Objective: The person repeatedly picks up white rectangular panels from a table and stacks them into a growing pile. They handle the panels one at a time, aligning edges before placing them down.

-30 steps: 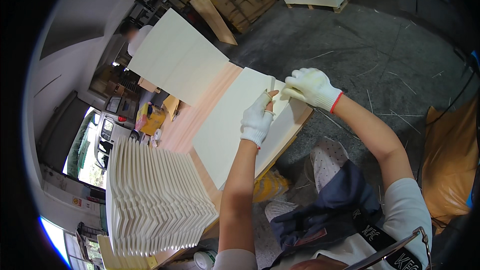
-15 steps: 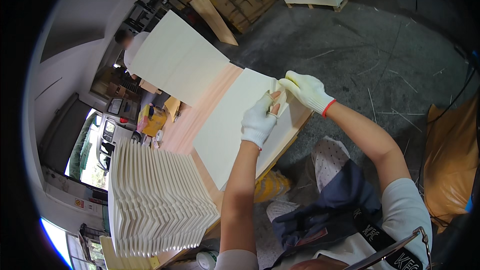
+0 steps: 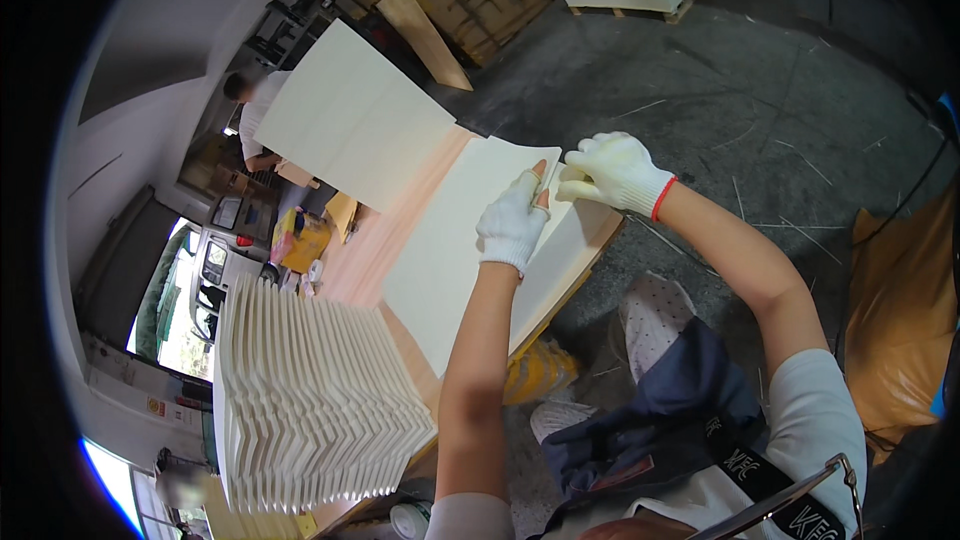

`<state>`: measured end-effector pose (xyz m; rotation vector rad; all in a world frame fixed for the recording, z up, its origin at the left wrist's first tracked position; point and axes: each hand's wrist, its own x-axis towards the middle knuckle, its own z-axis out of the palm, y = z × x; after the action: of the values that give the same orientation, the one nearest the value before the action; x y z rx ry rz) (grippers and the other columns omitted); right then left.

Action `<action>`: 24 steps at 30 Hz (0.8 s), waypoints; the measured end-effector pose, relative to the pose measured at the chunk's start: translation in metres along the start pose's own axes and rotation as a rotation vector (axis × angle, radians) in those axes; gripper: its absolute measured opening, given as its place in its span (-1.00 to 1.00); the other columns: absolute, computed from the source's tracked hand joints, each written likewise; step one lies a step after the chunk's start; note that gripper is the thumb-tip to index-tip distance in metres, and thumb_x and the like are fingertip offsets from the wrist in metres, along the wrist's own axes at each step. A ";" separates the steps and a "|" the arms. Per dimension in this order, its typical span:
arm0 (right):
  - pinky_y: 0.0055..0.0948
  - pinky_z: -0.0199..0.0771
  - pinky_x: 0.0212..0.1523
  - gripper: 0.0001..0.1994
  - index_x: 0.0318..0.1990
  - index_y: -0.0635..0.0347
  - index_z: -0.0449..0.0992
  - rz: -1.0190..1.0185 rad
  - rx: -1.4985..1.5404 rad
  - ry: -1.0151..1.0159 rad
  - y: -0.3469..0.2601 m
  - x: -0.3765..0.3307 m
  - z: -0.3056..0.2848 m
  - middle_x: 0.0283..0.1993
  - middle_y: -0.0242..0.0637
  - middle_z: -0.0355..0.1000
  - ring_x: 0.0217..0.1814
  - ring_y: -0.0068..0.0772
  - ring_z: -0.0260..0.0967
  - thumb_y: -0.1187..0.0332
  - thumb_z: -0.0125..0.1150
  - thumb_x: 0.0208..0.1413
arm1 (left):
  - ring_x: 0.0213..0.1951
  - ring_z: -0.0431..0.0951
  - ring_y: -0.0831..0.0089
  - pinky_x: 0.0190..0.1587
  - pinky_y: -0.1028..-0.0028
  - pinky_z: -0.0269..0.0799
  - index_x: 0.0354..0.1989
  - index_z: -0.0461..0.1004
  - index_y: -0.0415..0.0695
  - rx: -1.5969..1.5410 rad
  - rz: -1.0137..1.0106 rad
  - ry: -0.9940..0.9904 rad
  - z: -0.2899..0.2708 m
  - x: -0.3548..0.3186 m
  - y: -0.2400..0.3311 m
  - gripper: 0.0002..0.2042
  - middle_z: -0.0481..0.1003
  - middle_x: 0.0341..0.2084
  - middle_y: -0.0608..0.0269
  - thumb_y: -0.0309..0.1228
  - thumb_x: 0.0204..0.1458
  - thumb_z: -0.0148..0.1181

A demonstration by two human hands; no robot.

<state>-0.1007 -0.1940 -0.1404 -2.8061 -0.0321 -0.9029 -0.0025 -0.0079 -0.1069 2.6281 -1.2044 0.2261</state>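
My left hand (image 3: 512, 220) wears a white knit glove with bare thumb and index tips. It lies on a large pale veneer sheet (image 3: 455, 240), close to its right edge, with thumb and index stretched apart. Beside that edge, my right hand (image 3: 617, 173) wears a white glove with a red cuff. Its fingers are curved and a little spread, and nothing shows between them. Whether they touch the sheet is unclear. Below this sheet, more pale board shows along the table's near edge.
A fanned stack of wavy pale sheets (image 3: 310, 400) stands at the left of the table. Another large sheet (image 3: 360, 120) lies at the far side, near a co-worker (image 3: 262, 115). A yellow box (image 3: 300, 240) sits at the far left. Scraps litter the floor (image 3: 760, 140).
My right hand has come off the sheet's corner and shifted slightly right, its fingers loosening. The lifted corner now lies flatter. My left hand has slid slightly toward me and left.
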 end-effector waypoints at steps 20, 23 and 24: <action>-0.12 0.42 -0.09 -0.60 -0.10 0.03 0.53 0.476 0.661 0.034 -0.023 0.010 0.017 -0.19 -0.07 0.55 -0.10 0.07 0.50 -0.05 -0.10 0.37 | 0.10 0.60 0.20 0.17 0.34 0.44 0.20 0.52 0.00 -0.625 -0.003 -0.027 0.010 -0.008 -0.019 -0.61 0.60 0.05 0.06 -0.35 0.17 0.26; -0.13 0.42 -0.09 -0.60 -0.10 0.01 0.53 0.497 0.601 -0.015 -0.025 0.010 0.017 -0.19 -0.09 0.56 -0.11 0.05 0.51 -0.06 -0.12 0.37 | 0.10 0.59 0.16 0.17 0.34 0.44 0.21 0.51 0.07 -0.687 0.005 0.031 0.010 -0.011 -0.017 -0.61 0.59 0.05 0.03 -0.36 0.18 0.24; -0.13 0.43 -0.09 -0.60 -0.10 0.00 0.53 0.486 0.620 -0.008 -0.025 0.010 0.016 -0.20 -0.09 0.56 -0.11 0.05 0.51 -0.06 -0.13 0.36 | 0.09 0.60 0.15 0.15 0.33 0.44 0.22 0.51 0.09 -0.609 -0.002 0.027 0.009 -0.010 -0.017 -0.61 0.59 0.04 0.02 -0.37 0.19 0.23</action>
<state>-0.0853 -0.1666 -0.1432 -2.1023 0.3011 -0.6235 0.0040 0.0078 -0.1206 2.0877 -1.0518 -0.0965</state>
